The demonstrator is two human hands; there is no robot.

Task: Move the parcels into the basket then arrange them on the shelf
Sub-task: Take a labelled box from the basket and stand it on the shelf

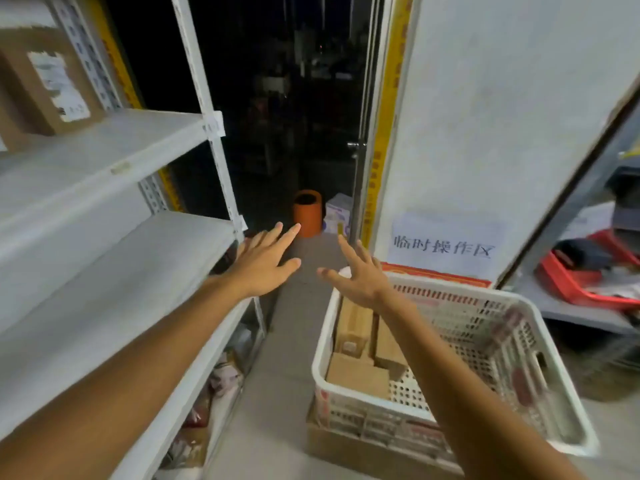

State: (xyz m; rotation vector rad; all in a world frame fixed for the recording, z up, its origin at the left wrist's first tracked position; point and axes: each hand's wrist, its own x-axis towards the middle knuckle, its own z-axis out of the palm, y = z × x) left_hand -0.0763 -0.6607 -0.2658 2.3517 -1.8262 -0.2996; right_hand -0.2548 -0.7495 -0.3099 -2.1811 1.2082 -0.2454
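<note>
Cardboard parcels sit inside white basket, so loading looks done. Shelf tiers beside it mostly bare, one box up top. Left hand and right hand both spread wide, holding nothing; shelving mostly left.

The white perforated plastic basket stands on a flat cardboard box on the floor, beside the shelf. Inside it, along its left wall, lie several brown cardboard parcels, packed close together; the rest of the basket bottom is bare. The white metal shelf has bare boards at the middle levels. One brown cardboard parcel with a white label stands on the upper board, near its back left corner.
</note>
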